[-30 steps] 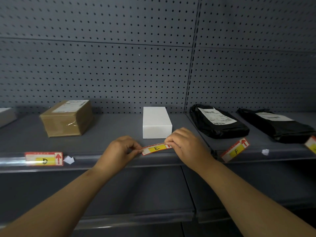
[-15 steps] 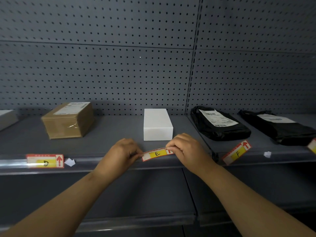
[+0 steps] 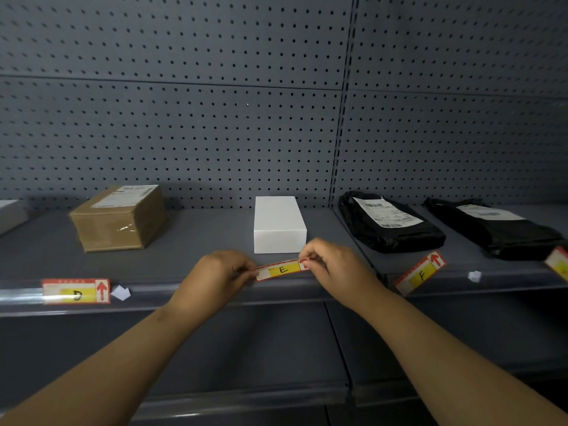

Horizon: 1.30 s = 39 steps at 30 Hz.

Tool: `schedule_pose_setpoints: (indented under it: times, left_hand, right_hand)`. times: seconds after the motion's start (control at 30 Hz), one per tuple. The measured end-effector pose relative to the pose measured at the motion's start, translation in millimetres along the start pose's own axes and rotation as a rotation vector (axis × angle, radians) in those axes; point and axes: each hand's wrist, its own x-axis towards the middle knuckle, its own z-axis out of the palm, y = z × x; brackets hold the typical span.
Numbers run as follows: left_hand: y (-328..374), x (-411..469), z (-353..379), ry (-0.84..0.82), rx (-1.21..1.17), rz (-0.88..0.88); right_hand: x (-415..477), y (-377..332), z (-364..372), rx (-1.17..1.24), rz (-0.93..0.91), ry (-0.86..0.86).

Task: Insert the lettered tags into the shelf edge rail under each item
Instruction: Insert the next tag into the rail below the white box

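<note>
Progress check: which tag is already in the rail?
D tag, flat in the rail below the brown box. Left hand and right hand pinch the E tag; F tag lies tilted.

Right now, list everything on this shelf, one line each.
brown cardboard box: one, brown, shelf left
white rectangular box: one, white, shelf centre
black plastic mailer bags: two, black, shelf right
red-and-yellow paper tag D: one, in clear edge rail, left
red-and-yellow tag E: one, held before white box
red-and-yellow tag F: one, tilted, at right shelf edge
partly seen tag: one, far right
white paper scraps: two, white, near tags D and F
left hand: one, pinches tag E's left end
right hand: one, pinches its right end
</note>
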Motion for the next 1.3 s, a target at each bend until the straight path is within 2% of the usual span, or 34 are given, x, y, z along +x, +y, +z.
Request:
schedule_pose_setpoints:
  times: [0.37,0.7,0.9,1.0,1.3]
  left_hand:
    - [-5,-1,-3,-0.018,0.041,0.036]
    - [-10,-10,-5,-0.03,0.087,0.065]
    - [-5,-5,-3,-0.005,0.114,0.079]
    - [-1,-2,-3,0.002,0.074,0.042]
    - [-1,-1,-4,-0.004,0.094,0.078]
  right_hand:
    - [0,-5,3,-0.081,-0.088,0.025]
    - [-2,-8,10,-0.041,-0.092,-0.016]
    - [4,-1,7,0.001,-0.1,0.044]
    - [6,0,5,-0.017,-0.102,0.058]
    - [1,-1,8,-0.066,-0.175,0.064]
